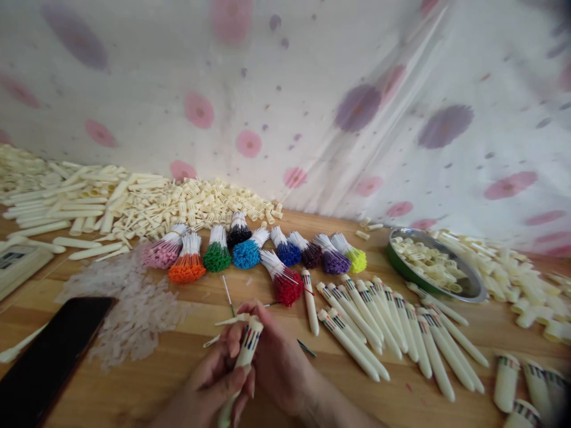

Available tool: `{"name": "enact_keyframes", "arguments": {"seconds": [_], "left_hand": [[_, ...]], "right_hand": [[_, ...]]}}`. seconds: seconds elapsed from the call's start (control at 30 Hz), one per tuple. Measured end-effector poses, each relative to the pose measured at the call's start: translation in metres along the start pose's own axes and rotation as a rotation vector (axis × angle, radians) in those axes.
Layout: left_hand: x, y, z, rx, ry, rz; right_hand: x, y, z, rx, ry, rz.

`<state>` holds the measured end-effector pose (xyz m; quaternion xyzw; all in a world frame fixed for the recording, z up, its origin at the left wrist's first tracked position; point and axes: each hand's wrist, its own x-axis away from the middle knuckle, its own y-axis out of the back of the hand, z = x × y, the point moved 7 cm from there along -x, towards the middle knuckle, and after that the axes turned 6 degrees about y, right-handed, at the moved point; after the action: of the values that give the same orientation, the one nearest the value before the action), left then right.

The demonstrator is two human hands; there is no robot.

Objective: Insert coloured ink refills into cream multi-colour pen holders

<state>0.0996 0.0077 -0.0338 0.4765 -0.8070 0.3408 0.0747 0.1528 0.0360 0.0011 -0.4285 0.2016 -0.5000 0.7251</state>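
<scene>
A cream multicolour pen (248,349) with a row of coloured sliders near its top is held upright and tilted between my hands. My left hand (214,383) is closed around its barrel. My right hand (279,359) curls behind and beside the pen's upper end, its fingers against it; part of that grip is hidden. Just beyond my hands lie a thin refill with a green end (228,295) and small cream plastic parts (232,320). A bundle of red refills (285,282) is the closest of the bundles. One finished-looking pen (309,302) lies to the right of it.
Refill bundles, orange (187,264) to yellow (355,257), line the middle. Several pens (392,321) lie at right, near a bowl (475,291) of cream parts. At left are a parts pile (187,205), clear pieces (129,315), a phone (53,356) and a device (20,264).
</scene>
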Motion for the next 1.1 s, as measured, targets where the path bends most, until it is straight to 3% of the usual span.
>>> {"name": "enact_keyframes", "arguments": {"seconds": [0.4, 0.5, 0.67, 0.8, 0.93, 1.1], "left_hand": [[0.001, -0.002, -0.002, 0.102, -0.028, -0.121], [0.002, -0.003, -0.009, 0.074, -0.079, -0.185], [0.005, -0.001, -0.012, 0.079, -0.068, -0.207], [0.004, 0.003, -0.01, 0.054, -0.063, -0.17], [0.002, 0.003, -0.007, 0.067, -0.072, -0.126], [0.002, 0.001, -0.006, 0.02, -0.082, -0.095]], "right_hand": [[-0.002, 0.007, -0.005, 0.055, -0.01, -0.076], [-0.001, 0.009, -0.004, 0.096, 0.058, -0.08], [0.006, 0.005, 0.012, 0.279, 0.247, -0.013], [0.01, 0.006, 0.018, 0.569, 0.338, 0.018], [0.011, 0.01, 0.019, 0.807, 0.364, 0.041], [0.013, 0.009, 0.026, 0.833, 0.35, 0.046]]}}
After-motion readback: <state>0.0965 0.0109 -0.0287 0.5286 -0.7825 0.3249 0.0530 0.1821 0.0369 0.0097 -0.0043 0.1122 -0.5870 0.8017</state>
